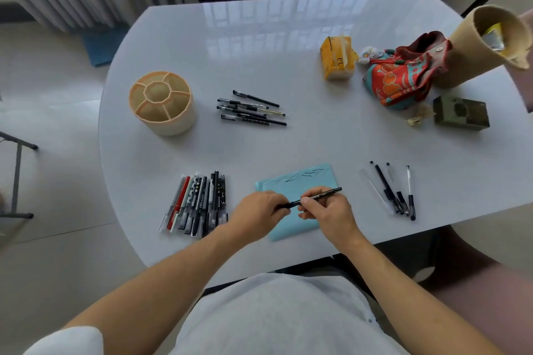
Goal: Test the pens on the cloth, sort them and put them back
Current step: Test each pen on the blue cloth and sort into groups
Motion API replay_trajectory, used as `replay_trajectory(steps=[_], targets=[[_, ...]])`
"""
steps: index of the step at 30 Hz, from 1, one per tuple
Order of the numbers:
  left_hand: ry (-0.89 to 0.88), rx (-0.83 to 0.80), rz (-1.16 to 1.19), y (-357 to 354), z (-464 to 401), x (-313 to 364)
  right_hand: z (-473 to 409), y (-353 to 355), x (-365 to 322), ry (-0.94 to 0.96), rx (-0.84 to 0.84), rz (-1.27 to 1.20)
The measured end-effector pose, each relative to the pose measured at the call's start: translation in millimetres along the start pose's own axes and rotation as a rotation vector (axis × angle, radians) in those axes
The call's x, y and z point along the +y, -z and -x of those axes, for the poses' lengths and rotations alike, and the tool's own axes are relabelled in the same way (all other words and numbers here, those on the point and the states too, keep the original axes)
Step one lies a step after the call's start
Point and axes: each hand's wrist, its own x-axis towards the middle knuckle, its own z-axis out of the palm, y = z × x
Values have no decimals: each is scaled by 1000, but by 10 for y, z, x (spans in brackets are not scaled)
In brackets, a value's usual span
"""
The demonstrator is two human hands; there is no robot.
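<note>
Head view of a white oval table [317,130]. Both hands hold one black pen [320,196] above a light blue cloth [294,181], which lies at the near edge and bears dark test strokes on its far part. The left hand [256,215] has its fingers curled closed around the pen's left end; whether that end is a cap cannot be told. The right hand [326,210] pinches the barrel between thumb and forefinger, the remaining fingers folded beneath. Three groups of pens lie apart on the table: a close-packed row of patterned, black and red pens [199,204] left of the cloth; a loose group of slim black and clear pens [395,190] to the right; a small cluster of black pens [251,108] farther back. A beige round pen holder [161,102] with radial compartments stands at far left.
</note>
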Motion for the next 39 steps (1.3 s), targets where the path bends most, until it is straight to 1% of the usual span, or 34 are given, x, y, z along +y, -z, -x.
replay_trajectory(steps=[4,6,8,12,14,17,20,23,25,26,28,30,31,35,39], targets=[[6,32,10,19,-13,91,5,49,-12,58,98,-21],[23,54,18,32,-9,114,-23,112,-33,68,116,-53],[29,74,25,38,5,144,-51,169,-59,56,65,-49],[18,89,23,17,16,251,-61,199,-105,15,-92,-28],[19,119,23,-1,1,315,-71,191,-106,-7,-110,-66],[66,151,16,-31,2,394,-93,177,-89,-23,-101,-75],[155,143,19,-107,74,380,-153,138,-51,-10,-159,62],[339,131,110,-167,196,311,-313,25,-59,-43,-307,245],[466,170,152,-161,268,224,-507,-75,-107,-51,-354,308],[524,202,134,-147,308,167,-635,-127,-143,-44,-329,306],[630,272,77,-108,416,34,-931,-212,-249,-2,-208,314],[712,315,38,-80,544,-106,-1250,-274,-373,96,-93,443],[740,333,26,-73,602,-174,-1402,-302,-439,148,-65,524],[820,406,48,-56,721,-374,-1907,-463,-641,294,-20,795],[889,379,37,-64,729,-475,-2214,-607,-643,321,-3,1111]])
